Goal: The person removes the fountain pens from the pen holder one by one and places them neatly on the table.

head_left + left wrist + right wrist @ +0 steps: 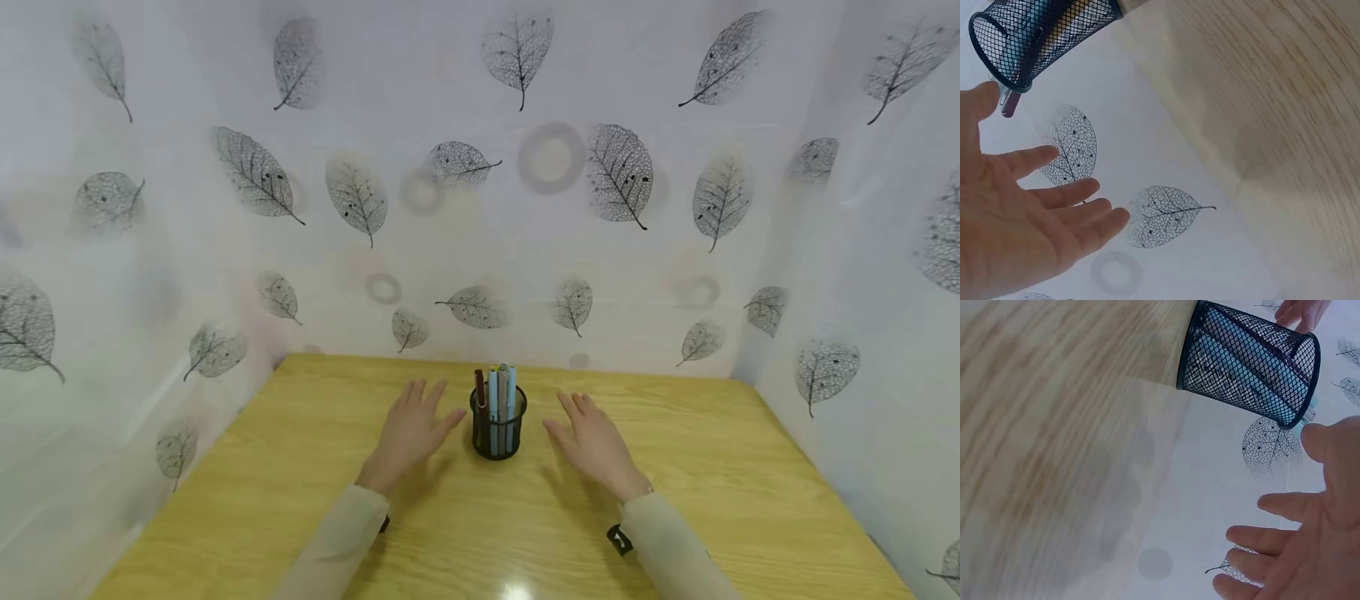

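The leaf-print curtain (480,167) walls in my wooden bench (675,467). My left hand (408,433) at nine o'clock and right hand (596,446) at three o'clock hover with fingers spread, flanking the black mesh pen cup (498,429) without touching it. It stands upright mid-bench with pens (501,392) inside. I judge a level, even squeeze from both sides best, since mesh tips easily.

left hand (408,433), right hand (596,446) flat, fingers straight.
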The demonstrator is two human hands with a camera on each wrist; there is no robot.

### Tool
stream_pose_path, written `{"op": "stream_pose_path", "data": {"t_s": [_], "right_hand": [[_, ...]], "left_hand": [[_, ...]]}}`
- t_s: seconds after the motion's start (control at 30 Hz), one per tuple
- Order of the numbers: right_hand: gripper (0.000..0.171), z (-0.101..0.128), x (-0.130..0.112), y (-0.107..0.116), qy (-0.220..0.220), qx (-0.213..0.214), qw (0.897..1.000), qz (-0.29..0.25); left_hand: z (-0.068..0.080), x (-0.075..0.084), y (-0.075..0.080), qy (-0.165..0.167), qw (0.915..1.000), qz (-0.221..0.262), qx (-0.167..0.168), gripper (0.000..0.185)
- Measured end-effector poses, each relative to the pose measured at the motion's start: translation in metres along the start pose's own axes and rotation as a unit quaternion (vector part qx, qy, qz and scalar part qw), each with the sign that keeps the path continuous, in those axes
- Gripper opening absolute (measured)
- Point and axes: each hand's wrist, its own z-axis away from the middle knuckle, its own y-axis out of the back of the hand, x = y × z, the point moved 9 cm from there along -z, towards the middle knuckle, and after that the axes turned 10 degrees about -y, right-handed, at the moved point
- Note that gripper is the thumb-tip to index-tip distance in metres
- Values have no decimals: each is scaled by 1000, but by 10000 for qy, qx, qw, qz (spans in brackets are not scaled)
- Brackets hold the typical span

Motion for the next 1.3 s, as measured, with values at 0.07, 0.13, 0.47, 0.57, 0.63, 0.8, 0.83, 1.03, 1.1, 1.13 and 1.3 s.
{"op": "stream_pose_path", "data": {"t_s": [0.07, 0.13, 0.47, 0.57, 0.63, 0.8, 0.83, 1.03, 1.1, 1.13, 1.3], "right_hand": [[66, -2, 0, 3, -42, 20, 9988, -483], [64, -3, 1, 2, -100, -81, 9950, -992], [35, -11, 2, -7, -442, -466, 9475, -3131], [33, -12, 0, -13, -601, -788, 9159, -3890], [34, -13, -2, -15, -708, -901, 8984, -4240], [37, -19, -8, -17, -873, -932, 8761, -4649], [36, -21, -8, -18, -913, -906, 8722, -4719], [31, -29, -9, -21, -966, -741, 8681, -4813], [31, -31, -11, -19, -934, -673, 8710, -4776], [32, -31, -12, -18, -937, -654, 8711, -4777], [33, -35, -15, -16, -930, -644, 8679, -4837]], "left_hand": [[-1, 0, 3, -22, 9994, 332, 120, 69], [-2, 0, 4, -3, 9973, 704, 202, 65], [-4, 8, 2, -126, 9659, 2505, 647, 48], [-4, 9, -2, -106, 9550, 2876, 723, 43], [-4, 9, -4, -103, 9494, 3047, 760, 40], [-9, 9, -9, -128, 9428, 3239, 777, 38], [-10, 10, -10, -150, 9425, 3250, 758, 36], [-13, 17, -14, -287, 9435, 3238, 644, 27], [-14, 17, -13, -346, 9427, 3246, 685, 25], [-14, 17, -13, -365, 9428, 3236, 709, 24], [-15, 19, -12, -426, 9402, 3279, 813, 20]]}}
